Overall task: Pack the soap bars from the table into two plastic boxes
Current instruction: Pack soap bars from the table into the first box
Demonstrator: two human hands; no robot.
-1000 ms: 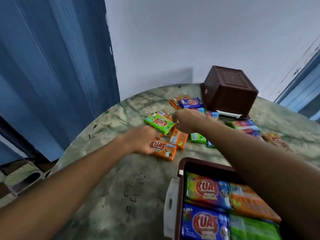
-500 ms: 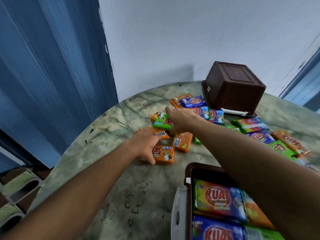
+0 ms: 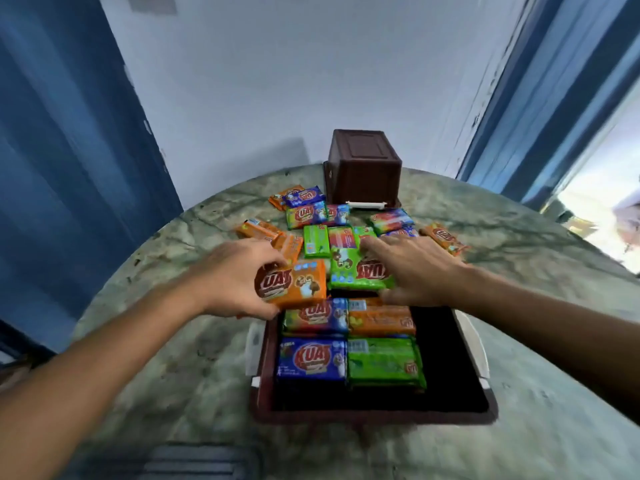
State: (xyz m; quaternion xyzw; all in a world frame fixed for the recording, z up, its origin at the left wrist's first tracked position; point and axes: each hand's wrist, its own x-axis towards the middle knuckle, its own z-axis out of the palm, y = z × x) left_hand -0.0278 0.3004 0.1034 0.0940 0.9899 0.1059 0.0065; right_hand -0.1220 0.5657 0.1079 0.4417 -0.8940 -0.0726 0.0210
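Both hands, at the pile a second ago, now hover at the open box's (image 3: 263, 393) far rim: left hand (image 3: 232, 275) fingers clamped on an orange bar (image 3: 298, 284), right hand (image 3: 412, 268) on a green bar (image 3: 353, 271), ready for packing.

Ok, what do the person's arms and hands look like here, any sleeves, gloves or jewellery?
Both are bare. The left hand and right hand wear no gloves and no rings that show; no watch or band on either wrist. No sleeve shows on either forearm up to the frame edge.
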